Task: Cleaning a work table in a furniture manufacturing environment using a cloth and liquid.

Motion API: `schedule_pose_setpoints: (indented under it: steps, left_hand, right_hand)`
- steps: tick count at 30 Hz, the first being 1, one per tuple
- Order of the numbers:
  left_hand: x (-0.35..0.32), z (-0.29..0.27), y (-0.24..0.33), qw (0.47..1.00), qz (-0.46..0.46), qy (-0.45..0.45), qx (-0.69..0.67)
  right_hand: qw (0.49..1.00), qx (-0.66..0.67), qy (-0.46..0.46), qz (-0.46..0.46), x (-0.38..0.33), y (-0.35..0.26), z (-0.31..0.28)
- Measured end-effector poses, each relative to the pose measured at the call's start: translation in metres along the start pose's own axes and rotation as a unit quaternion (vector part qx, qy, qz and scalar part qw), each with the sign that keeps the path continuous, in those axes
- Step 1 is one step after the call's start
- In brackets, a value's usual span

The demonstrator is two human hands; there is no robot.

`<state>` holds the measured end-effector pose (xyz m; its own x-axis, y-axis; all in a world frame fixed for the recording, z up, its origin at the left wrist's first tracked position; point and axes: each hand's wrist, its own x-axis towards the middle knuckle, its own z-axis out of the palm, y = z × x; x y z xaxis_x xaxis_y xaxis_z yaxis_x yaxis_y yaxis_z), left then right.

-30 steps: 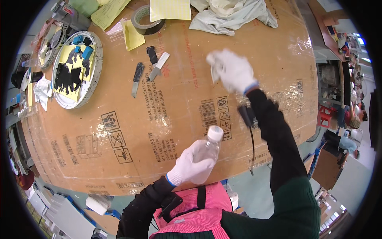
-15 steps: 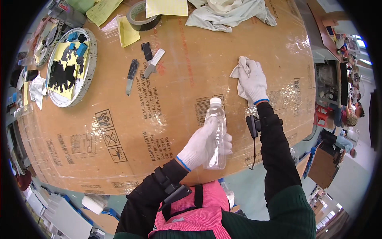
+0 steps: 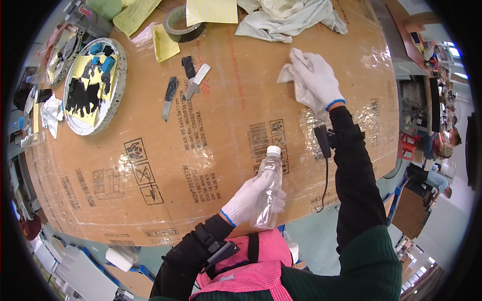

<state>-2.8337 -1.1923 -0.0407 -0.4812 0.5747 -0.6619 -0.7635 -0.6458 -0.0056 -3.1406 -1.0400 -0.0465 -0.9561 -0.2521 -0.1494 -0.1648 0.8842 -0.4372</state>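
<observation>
My left hand (image 3: pixel 248 200), in a white glove, grips a clear plastic bottle (image 3: pixel 268 193) with a white cap, held over the near edge of the cardboard-covered table (image 3: pixel 150 150). My right hand (image 3: pixel 317 80), also gloved, presses a small white cloth (image 3: pixel 290 67) flat on the tabletop at the far right. A small black device (image 3: pixel 322 140) with a cable hangs at my right wrist.
A round metal tray (image 3: pixel 118 93) with yellow, black and blue pieces lies far left. Two utility knives (image 3: pixel 170 93) and a black piece (image 3: pixel 188 66) lie mid-table. A tape roll (image 3: pixel 183 24), yellow sheets (image 3: pixel 211 11) and a crumpled white cloth (image 3: pixel 286 15) sit at the far edge.
My right hand with the cloth has slid across the tabletop, first nearer, then back farther. My left hand has raised the bottle and tipped it more upright.
</observation>
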Motion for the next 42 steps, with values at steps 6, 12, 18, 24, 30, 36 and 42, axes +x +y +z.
schedule_pose_setpoints:
  steps: [6,12,18,24,30,36,42]
  left_hand:
    - [-0.028,-0.017,0.003,0.976,0.048,0.023,0.209]
    - [-0.069,-0.041,0.015,0.922,0.133,0.065,0.358]
    - [-0.065,-0.029,0.026,0.897,0.162,0.074,0.405]
    - [-0.079,-0.053,0.012,0.904,0.195,0.071,0.373]
    - [-0.073,-0.046,0.018,0.865,0.245,0.046,0.436]
    - [-0.093,-0.068,0.013,0.885,0.259,0.095,0.374]
    - [-0.095,-0.068,0.024,0.885,0.286,0.087,0.356]
  right_hand:
    - [0.967,-0.168,-0.075,-0.178,-0.068,-0.046,0.038]
    - [0.965,-0.162,-0.121,-0.166,-0.116,-0.042,0.036]
    - [0.970,-0.179,-0.041,-0.157,-0.071,-0.050,0.046]
    - [0.970,-0.176,-0.062,-0.153,-0.131,-0.048,0.062]
    - [0.978,-0.189,0.064,-0.060,-0.034,-0.052,0.047]
    - [0.964,-0.211,-0.072,-0.143,-0.163,-0.072,0.071]
    - [0.972,-0.204,0.062,-0.103,-0.040,-0.056,0.049]
